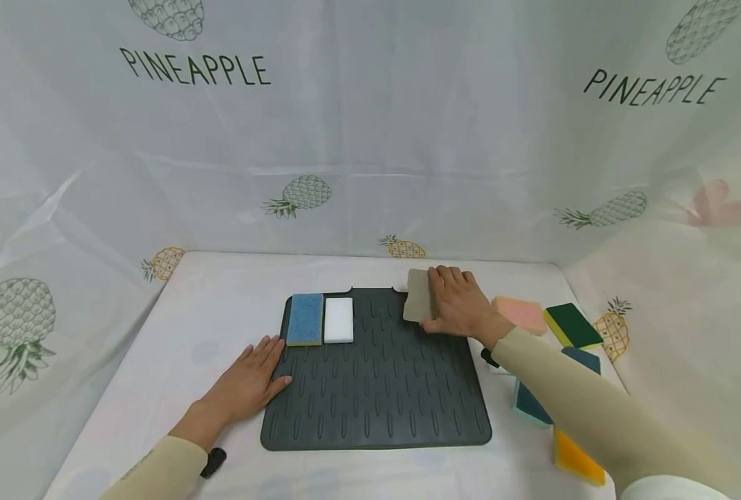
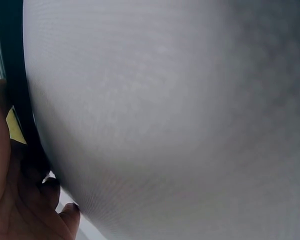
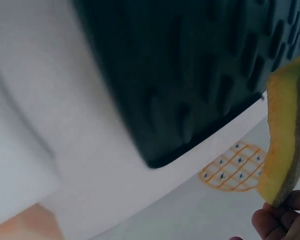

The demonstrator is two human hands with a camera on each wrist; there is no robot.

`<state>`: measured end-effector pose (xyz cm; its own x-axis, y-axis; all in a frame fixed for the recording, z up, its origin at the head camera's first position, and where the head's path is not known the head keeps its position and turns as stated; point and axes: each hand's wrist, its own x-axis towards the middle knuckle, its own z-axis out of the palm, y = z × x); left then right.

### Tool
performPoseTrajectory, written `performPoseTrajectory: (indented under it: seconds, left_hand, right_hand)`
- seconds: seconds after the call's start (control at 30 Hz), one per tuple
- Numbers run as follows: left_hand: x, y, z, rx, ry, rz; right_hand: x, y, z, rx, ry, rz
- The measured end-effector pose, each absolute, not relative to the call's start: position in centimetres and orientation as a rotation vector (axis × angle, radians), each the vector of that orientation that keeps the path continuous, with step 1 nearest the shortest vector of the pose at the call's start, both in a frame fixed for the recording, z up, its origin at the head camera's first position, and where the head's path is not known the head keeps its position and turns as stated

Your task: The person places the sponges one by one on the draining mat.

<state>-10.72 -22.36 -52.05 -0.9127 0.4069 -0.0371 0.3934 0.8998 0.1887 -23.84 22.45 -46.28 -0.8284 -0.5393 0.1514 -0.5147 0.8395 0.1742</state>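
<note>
My left hand (image 1: 249,382) lies with straight fingers at the left edge of a dark ridged mat (image 1: 376,396), its thumb reaching onto the mat. Over the mat's far right corner, my right hand (image 1: 460,302) grips a sponge (image 1: 417,296) by its right side, grey scouring face up. The right wrist view shows yellow foam under the grey layer of this sponge (image 3: 285,135), raised and tilted, with fingertips (image 3: 270,225) at one end. A blue-topped sponge (image 1: 305,319) and a white sponge (image 1: 339,321) lie side by side at the mat's far left.
Right of the mat lie more sponges: a pink one (image 1: 520,314), a green-and-yellow one (image 1: 573,325), a teal one (image 1: 531,403) and an orange one (image 1: 576,458). My right forearm partly covers some of them. A pineapple-print sheet (image 1: 370,125) hangs behind the white table.
</note>
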Motion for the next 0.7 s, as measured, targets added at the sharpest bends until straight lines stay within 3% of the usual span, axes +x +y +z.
performPoseTrajectory:
  seconds: [0.7]
  left_hand:
    - [-10.7, -22.3, -52.2, 0.629, 2.998, 0.264]
  right_hand:
    - [-23.8, 14.3, -47.8, 1.085, -2.949, -0.127]
